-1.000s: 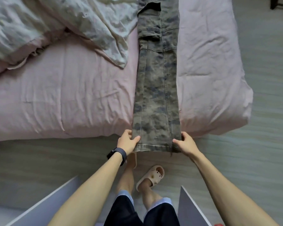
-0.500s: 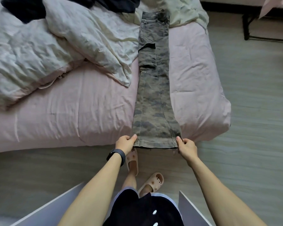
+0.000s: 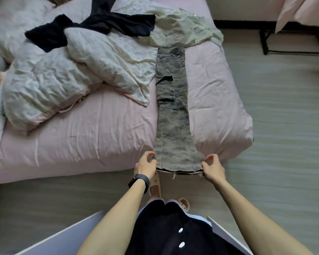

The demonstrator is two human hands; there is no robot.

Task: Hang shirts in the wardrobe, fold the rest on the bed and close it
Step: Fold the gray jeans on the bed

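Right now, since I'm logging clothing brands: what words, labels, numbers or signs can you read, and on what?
None are readable.
The camouflage trousers show no legible label, the black garment bears no print, and the wristband shows no digits.

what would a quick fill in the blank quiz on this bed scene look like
The camouflage trousers lie stretched out on the ___ bed.
The left hand and right hand are at the corners of the trousers' ___.
A ___ garment lies on the crumpled duvet.
Missing: pink; hem; black.
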